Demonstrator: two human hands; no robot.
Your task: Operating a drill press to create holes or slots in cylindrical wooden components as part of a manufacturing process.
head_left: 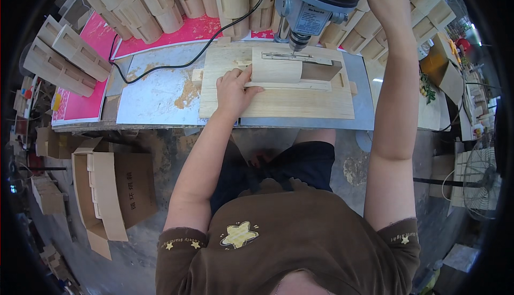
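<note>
A bench drill press (313, 19) stands over the table, its chuck (299, 42) pointing down just above a pale wooden piece (277, 69). That piece has a rounded front, a narrow slot along its top and a dark flat face at its right. It rests on a flat wooden board (278, 102). My left hand (234, 92) grips the piece's left end, fingers behind and thumb along its lower front edge. Raised at the upper right, my right hand (386, 1) is closed beside the drill head; what its fingers hold is hidden.
Tall stacks of wooden pieces (142, 14) line the back of the table, with more at the right (369, 30). A black cable (201, 54) crosses the table's left part. An open cardboard box (120, 188) stands on the floor at left; a fan (479, 180) is at right.
</note>
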